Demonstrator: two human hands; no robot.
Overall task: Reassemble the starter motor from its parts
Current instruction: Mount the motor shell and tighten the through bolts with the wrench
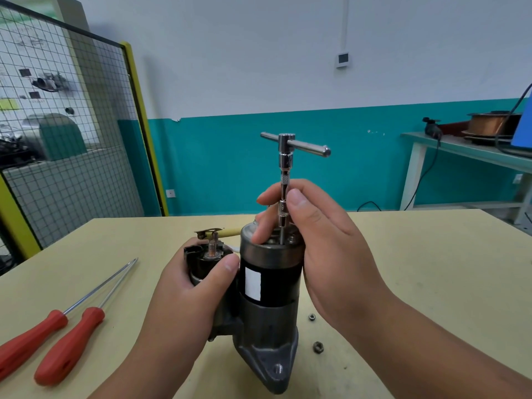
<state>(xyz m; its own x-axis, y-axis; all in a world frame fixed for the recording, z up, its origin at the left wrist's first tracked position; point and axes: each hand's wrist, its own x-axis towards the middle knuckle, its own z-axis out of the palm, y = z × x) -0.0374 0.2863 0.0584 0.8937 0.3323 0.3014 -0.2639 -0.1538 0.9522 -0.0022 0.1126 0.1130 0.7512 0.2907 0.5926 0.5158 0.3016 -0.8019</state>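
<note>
Nearest the person, the starter motor stands nose down on the pale yellow wooden table. It is a black steel cylinder with a white label, set on a grey cast housing. Two small loose steel nuts lie just beside its base on the right, and two red-handled screwdrivers lie side by side well to the left.

The left hand curls fingers and thumb round the black cylindrical solenoid at the motor's side, steadying it. Above, the right hand pinches the knurled shaft of a chrome T-handle socket wrench between thumb and fingertips. The tool stands vertical, its lower end at the motor's end cap — the fingers hide what the tip sits on.

This looks like a fastener being run down on the end cap by finger-spinning. The next move calls for keeping the shaft plumb, then shifting to the crossbar to tighten while the left hand resists the twist. The loose nuts suggest more fastening remains.

Beyond the table stand a bench with a copper wire spool and a yellow-framed wire mesh guard.
</note>
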